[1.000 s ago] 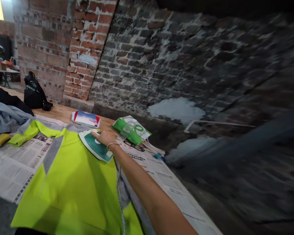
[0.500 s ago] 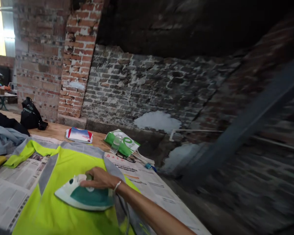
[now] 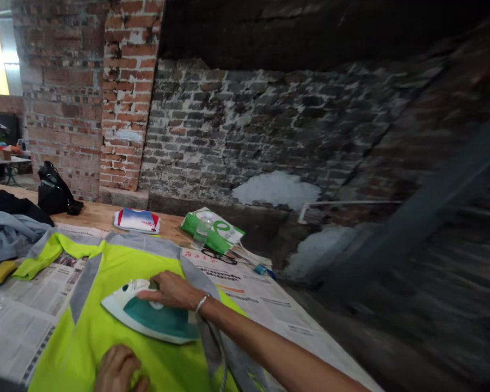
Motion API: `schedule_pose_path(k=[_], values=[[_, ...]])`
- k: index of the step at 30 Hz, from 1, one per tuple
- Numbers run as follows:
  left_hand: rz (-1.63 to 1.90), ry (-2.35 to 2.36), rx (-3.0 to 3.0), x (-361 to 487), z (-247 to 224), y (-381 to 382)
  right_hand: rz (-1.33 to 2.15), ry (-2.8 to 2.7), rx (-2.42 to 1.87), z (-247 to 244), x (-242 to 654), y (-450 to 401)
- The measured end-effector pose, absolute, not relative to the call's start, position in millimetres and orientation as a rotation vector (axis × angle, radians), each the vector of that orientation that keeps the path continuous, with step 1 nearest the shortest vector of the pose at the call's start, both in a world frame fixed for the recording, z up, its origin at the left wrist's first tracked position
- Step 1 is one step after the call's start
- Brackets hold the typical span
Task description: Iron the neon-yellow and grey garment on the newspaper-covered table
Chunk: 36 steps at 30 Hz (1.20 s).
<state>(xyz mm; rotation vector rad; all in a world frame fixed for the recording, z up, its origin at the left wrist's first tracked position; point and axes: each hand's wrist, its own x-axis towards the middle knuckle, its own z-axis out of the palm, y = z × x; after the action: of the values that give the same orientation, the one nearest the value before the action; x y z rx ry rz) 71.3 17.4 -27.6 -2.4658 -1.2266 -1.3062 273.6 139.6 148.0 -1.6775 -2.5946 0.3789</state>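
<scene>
My right hand [image 3: 167,290] grips the handle of a white and teal steam iron [image 3: 151,318], which lies flat on a neon yellow shirt [image 3: 61,354] with grey bands. The iron's cord runs down past my wrist towards the bottom edge. My left hand [image 3: 118,369] rests on the yellow cloth at the bottom edge of the view, close to the iron and partly cut off by the frame. It holds nothing that I can see.
Newspaper [image 3: 245,299] covers the wooden table [image 3: 98,216] under the shirt. Beyond it lie a clear glass [image 3: 201,234], a green and white bag [image 3: 212,230], eyeglasses [image 3: 217,257] and a folded cloth [image 3: 136,220]. A black backpack [image 3: 53,190] and grey fabric [image 3: 8,237] lie left. A brick wall stands behind.
The iron has slid from the far edge of the shirt towards me, to its middle, staying under my right hand. My left hand has come into view at the bottom.
</scene>
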Motion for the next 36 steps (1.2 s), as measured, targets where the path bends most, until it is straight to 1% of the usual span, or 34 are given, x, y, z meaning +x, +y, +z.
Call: schedule_pose_path(k=[2, 7, 10, 13, 17, 21, 27, 31, 36], values=[[-1.159, -1.158, -2.32, 70, -31, 20, 0.34, -2.524, -1.76, 147, 276, 164], [-0.733, -1.174, -2.11, 61, -41, 21, 0.302, -2.265, -2.001, 147, 286, 235], [-0.657, -1.152, -2.099, 60, -47, 23, 0.304, -2.106, -2.128, 147, 290, 267], [-0.655, -1.171, -2.116, 60, -53, 26, 0.277, -2.043, -2.183, 148, 290, 280], [-0.723, -1.249, -2.181, 59, -66, 32, 0.279, -2.092, -2.161, 150, 288, 265], [-0.786, -1.333, -2.271, 59, -83, 40, 0.334, -2.235, -2.063, 151, 284, 225], [-0.779, -1.471, -2.346, 61, -90, 45, 0.394, -2.569, -1.735, 148, 273, 152], [-0.788, -1.471, -2.326, 58, -89, 46, 0.337, -2.544, -1.756, 147, 268, 126], [-0.852, -1.386, -2.177, 62, -74, 40, 0.271, -2.461, -1.837, 148, 267, 139]])
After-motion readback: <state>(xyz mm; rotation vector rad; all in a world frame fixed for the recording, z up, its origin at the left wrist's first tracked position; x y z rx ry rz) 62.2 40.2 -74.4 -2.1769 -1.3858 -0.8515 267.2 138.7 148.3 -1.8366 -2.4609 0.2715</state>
